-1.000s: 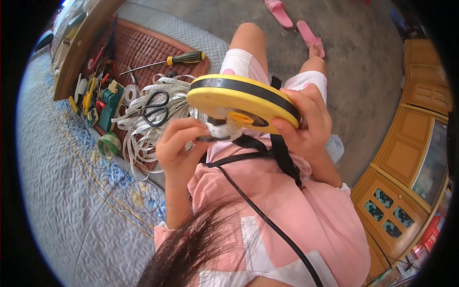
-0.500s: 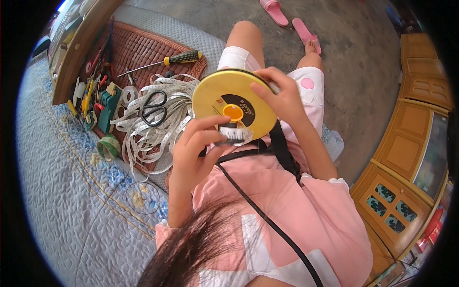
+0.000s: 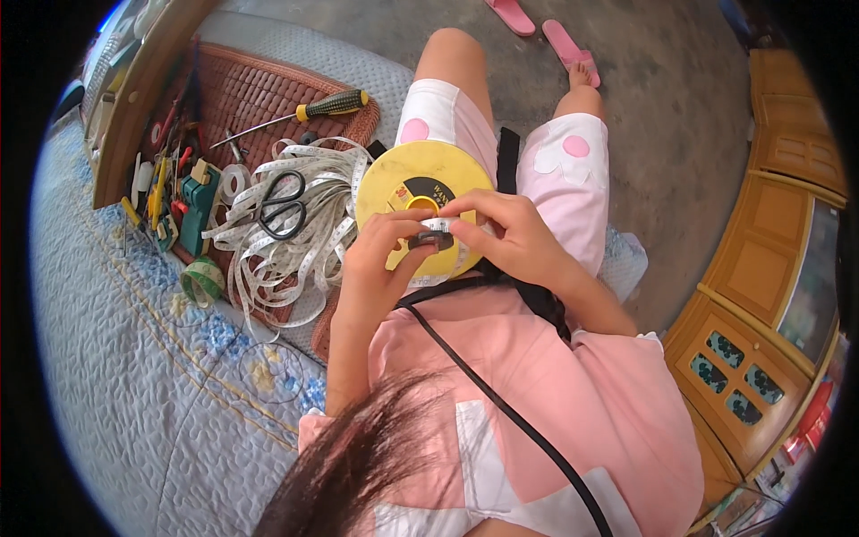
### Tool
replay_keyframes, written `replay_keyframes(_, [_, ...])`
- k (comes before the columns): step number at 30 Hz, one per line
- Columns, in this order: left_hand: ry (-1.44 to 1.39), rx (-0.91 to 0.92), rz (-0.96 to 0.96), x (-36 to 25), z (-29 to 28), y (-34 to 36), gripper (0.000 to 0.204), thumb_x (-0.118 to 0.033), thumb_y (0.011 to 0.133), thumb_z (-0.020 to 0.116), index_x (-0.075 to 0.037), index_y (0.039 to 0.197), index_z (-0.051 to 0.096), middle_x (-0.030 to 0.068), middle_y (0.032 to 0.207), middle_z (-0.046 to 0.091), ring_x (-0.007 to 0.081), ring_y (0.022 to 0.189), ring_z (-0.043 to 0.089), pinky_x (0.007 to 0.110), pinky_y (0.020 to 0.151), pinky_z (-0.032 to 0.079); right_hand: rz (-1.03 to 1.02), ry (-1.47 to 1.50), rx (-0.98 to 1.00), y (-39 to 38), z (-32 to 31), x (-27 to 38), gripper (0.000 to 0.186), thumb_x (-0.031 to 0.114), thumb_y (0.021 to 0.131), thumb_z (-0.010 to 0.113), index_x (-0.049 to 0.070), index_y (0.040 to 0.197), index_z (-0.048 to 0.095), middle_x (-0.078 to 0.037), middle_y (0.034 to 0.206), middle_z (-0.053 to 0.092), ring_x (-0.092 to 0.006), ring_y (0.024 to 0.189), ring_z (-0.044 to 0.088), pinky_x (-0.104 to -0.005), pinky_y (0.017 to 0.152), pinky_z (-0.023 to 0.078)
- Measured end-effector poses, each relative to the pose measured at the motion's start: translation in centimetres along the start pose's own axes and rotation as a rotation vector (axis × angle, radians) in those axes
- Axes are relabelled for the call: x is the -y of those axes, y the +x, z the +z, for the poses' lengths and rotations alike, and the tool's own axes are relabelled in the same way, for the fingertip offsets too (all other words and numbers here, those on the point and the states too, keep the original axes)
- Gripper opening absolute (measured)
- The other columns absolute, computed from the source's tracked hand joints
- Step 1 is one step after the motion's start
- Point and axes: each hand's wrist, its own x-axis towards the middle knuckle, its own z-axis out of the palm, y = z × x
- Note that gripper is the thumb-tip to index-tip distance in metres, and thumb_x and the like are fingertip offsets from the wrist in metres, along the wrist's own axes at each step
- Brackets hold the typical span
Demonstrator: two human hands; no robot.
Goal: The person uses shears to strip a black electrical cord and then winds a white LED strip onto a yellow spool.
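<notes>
Left hand (image 3: 386,251) and right hand (image 3: 506,228): fingers clamped on white tape (image 3: 437,225), over yellow reel (image 3: 380,174). Tape heap (image 3: 329,170) lay loose beside, off the reel.

Smooth plastic reel (image 3: 392,172); rough cloth bedspread (image 3: 125,367)

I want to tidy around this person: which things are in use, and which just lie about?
In use:
yellow reel
dark piece in left hand
white tape in right hand
tape heap, probably

Lying about, apparently:
scissors
screwdriver
green roll
</notes>
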Motion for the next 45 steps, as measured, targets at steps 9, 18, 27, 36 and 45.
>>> replay_keyframes(9, [-0.725,-0.061,-0.360,1.2,0.8,-1.0,0.021,0.001,0.073,0.048,0.004,0.094,0.045,0.0104,0.091,0.051,0.0118,0.080,0.049,0.022,0.070,0.040,-0.010,-0.125,-0.173,-0.1,1.9,-0.5,0.013,0.008,0.067,0.055,0.002,0.079,0.053,-0.005,0.065,0.054,-0.0091,0.052,0.045,-0.0197,0.047,0.035])
replay_keyframes(18, [-0.846,-0.103,-0.405,1.3,0.5,-1.4,0.019,-0.002,0.075,0.045,0.003,0.093,0.044,0.0095,0.093,0.050,0.0115,0.081,0.049,0.024,0.071,0.039,0.216,0.360,-0.112,-0.5,2.6,-0.6,0.013,0.009,0.069,0.054,0.000,0.078,0.053,-0.004,0.063,0.054,-0.0052,0.056,0.048,-0.0182,0.051,0.037])
replay_keyframes(27, [-1.152,-0.179,-0.474,0.7,1.0,-1.6,0.020,-0.006,0.078,0.042,0.004,0.096,0.042,0.0108,0.098,0.047,0.0121,0.081,0.048,0.023,0.069,0.039,0.121,0.222,-0.211,-0.7,3.0,0.5,0.013,0.007,0.068,0.056,0.000,0.077,0.052,-0.006,0.063,0.055,-0.0083,0.058,0.052,-0.0192,0.051,0.038])
replay_keyframes(36, [-1.181,-0.314,-0.593,0.0,2.0,-1.8,0.021,-0.006,0.078,0.043,0.005,0.096,0.043,0.0111,0.094,0.049,0.0139,0.082,0.049,0.024,0.071,0.040,0.107,0.097,-0.268,-1.5,3.6,0.4,0.013,0.008,0.065,0.057,0.000,0.075,0.054,-0.010,0.067,0.056,-0.0178,0.059,0.055,-0.0235,0.054,0.041])
replay_keyframes(45, [-0.827,-0.424,-0.736,0.7,1.7,-2.2,0.019,-0.004,0.072,0.051,0.002,0.091,0.047,0.0059,0.079,0.053,0.0098,0.068,0.051,0.020,0.059,0.041,0.031,-0.119,-0.349,-1.3,4.8,-0.3,0.017,0.015,0.065,0.058,0.001,0.072,0.053,-0.010,0.065,0.054,-0.0239,0.059,0.054,-0.0294,0.052,0.042])
